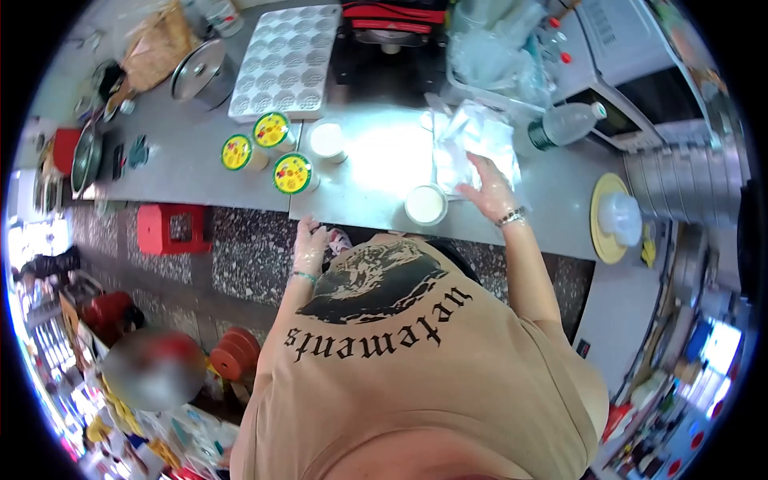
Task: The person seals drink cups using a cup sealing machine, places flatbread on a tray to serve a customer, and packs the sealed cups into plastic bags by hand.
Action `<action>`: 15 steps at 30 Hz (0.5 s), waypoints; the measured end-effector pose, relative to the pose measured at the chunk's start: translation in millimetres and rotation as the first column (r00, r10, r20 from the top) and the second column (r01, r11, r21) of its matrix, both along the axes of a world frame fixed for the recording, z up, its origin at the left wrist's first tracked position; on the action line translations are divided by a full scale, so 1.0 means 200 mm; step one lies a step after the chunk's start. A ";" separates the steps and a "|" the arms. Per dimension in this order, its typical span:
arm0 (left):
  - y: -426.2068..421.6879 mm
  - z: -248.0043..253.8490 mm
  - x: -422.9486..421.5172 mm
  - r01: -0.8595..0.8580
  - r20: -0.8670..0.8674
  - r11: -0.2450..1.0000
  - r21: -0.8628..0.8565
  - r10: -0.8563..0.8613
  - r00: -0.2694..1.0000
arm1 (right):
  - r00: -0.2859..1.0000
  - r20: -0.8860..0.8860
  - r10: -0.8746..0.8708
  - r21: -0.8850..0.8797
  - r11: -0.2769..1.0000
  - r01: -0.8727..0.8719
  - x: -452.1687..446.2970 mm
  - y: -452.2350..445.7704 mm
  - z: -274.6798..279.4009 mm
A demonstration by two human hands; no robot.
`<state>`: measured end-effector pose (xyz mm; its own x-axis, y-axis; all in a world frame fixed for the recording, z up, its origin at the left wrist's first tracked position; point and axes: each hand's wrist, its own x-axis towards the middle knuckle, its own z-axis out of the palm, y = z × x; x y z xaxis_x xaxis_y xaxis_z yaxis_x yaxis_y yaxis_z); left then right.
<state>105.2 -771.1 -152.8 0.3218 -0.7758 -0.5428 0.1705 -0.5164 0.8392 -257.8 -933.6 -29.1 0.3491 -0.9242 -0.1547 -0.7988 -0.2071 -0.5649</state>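
Three cups with yellow printed, green-rimmed tops stand on the steel counter: one at the back [273,130], one at the left [237,152] and one nearer the front [294,174]. Beside them is a cup with a white top [328,139]. Another white-topped cup [426,205] stands near the counter's front edge. My right hand [490,189], in a clear glove, has its fingers spread at the edge of a stack of clear plastic sheets or bags [472,132]. My left hand [310,246], also gloved, is at the front edge with fingers partly curled; whether it holds anything cannot be made out.
A white tray with round hollows [286,60], a lidded pot [202,74] and a black-and-red machine [392,32] are at the back. A plastic bottle [570,126] lies right of the sheets, near a yellow round board [606,240]. A red stool [172,229] stands below the counter.
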 end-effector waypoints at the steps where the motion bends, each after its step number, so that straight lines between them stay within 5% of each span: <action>1: 0.00 0.02 -0.04 -0.046 -0.025 0.999 0.028 0.047 0.999 | 0.993 -0.029 0.115 -0.060 0.991 -0.117 0.02 0.00 -0.07; 6: 0.03 0.03 -0.17 -0.074 0.017 0.997 0.039 0.073 0.997 | 0.875 -0.076 0.479 0.041 0.878 -0.477 0.28 0.10 -0.07; 10: 0.08 -0.13 -0.20 0.005 0.253 0.999 -0.038 0.005 0.968 | 0.879 -0.076 0.472 0.095 0.880 -0.464 0.39 0.10 -0.07; 12: 0.08 -0.22 -0.20 0.049 0.353 0.997 0.058 -0.066 0.933 | 0.855 -0.005 0.518 0.015 0.855 -0.518 0.41 0.08 -0.06; 15: 0.13 -0.08 -0.23 0.002 0.500 0.993 0.117 -0.061 0.864 | 0.815 0.038 0.578 -0.020 0.816 -0.578 0.48 0.04 -0.05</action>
